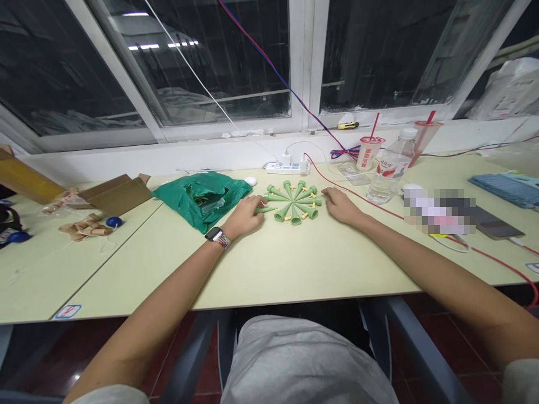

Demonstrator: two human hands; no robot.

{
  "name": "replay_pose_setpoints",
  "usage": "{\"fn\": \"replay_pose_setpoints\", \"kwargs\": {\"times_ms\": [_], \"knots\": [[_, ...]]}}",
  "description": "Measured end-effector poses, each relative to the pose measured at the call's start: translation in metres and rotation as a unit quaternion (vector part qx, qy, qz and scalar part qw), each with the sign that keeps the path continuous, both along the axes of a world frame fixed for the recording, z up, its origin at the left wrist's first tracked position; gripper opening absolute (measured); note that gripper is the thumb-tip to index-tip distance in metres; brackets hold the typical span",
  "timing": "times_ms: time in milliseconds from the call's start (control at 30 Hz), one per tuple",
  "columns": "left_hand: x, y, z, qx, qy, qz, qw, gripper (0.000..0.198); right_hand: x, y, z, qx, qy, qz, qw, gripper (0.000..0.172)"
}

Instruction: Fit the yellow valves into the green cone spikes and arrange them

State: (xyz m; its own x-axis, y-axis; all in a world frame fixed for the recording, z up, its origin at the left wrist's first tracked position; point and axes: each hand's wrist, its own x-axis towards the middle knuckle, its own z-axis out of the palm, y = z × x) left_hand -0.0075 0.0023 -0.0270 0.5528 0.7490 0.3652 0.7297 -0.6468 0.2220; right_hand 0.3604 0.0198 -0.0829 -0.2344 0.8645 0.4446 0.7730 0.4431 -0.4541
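Observation:
Green cone-shaped plant watering spikes [302,197] with small yellow valves lie in a ring on the table, narrow tips toward the middle and wide ends outward. On the ring's left side, my left hand [245,216] is closed around the wide end of one green watering spike [266,210], whose tip points inward; the gripped end is hidden by the fingers. My right hand [342,207] rests on the table just right of the ring, fingers apart and loosely bent, holding nothing. Its fingertips are close to the wide end of the rightmost spike.
A torn green plastic bag [181,193] lies left of the ring, before a cardboard box [113,196] and wooden toys [90,229]. Behind stands a power strip [275,168]. Right are a water bottle [389,168], a drink cup [369,154], a red cable [357,194] and a phone [494,221].

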Motion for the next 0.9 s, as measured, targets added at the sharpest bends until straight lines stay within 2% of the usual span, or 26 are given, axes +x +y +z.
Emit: {"fn": "replay_pose_setpoints", "kwargs": {"times_ms": [133,200,367,533,633,700,800,833,900], "knots": [[0.000,0.001,0.001,0.022,0.041,0.019,0.999,0.020,-0.001,-0.002,0.001,-0.001,-0.005,0.000,1.000,0.040],[0.000,0.000,0.003,0.033,0.030,0.038,0.998,0.022,-0.002,-0.004,0.002,-0.003,0.001,-0.002,1.000,0.040],[0.000,-0.006,0.010,0.055,-0.093,0.079,0.991,0.033,-0.006,-0.011,0.009,0.016,0.051,-0.013,0.998,0.037],[0.014,-0.017,0.014,0.031,-0.203,0.043,0.978,0.035,-0.013,-0.026,0.025,0.084,0.112,-0.015,0.990,0.029],[0.030,-0.030,0.015,-0.022,-0.269,-0.015,0.963,0.033,-0.024,-0.045,0.038,0.130,0.116,0.020,0.985,0.025],[0.042,-0.040,0.015,-0.104,-0.332,-0.054,0.936,0.037,-0.035,-0.060,0.047,0.141,0.107,0.069,0.982,0.023],[0.057,-0.054,0.014,-0.240,-0.408,-0.103,0.875,0.042,-0.055,-0.084,0.053,0.121,0.093,0.175,0.973,0.020],[0.061,-0.058,0.014,-0.264,-0.419,-0.115,0.861,0.042,-0.062,-0.091,0.053,0.108,0.091,0.206,0.968,0.019],[0.066,-0.064,0.015,-0.279,-0.427,-0.132,0.850,0.039,-0.073,-0.100,0.052,0.085,0.108,0.226,0.964,0.018]]}}
